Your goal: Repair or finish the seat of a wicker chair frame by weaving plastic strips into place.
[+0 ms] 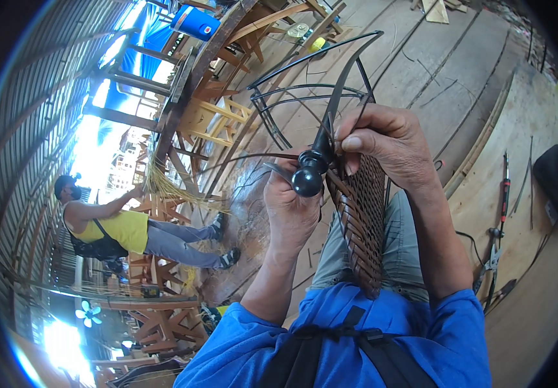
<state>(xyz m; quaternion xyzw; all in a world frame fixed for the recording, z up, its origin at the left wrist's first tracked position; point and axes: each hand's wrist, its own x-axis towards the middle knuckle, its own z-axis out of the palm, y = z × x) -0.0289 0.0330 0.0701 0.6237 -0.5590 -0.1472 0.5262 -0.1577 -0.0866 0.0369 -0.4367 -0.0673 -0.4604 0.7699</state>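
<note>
A dark chair frame [305, 94] with a brown woven panel [360, 220] lies across my lap, its black rounded post end [308, 180] toward me. My left hand [292, 210] is closed around the post end from below, its fingertips partly hidden. By its thumb juts a flat, dark, pointed piece [279, 171], whose kind I cannot make out. My right hand [389, 142] pinches a thin dark weaving strip [359, 116] beside the post, above the panel's braided edge. Another long strip [246, 156] runs out to the left from the post.
On the wooden board at right lie pliers [492, 260], a red-and-black handled tool [504, 197] and loose strips. A dark rounded object [556, 181] sits at the far right. Left, a person in a yellow shirt [120, 229] holds a bundle of strands [169, 181] near stacked wooden furniture [211, 121].
</note>
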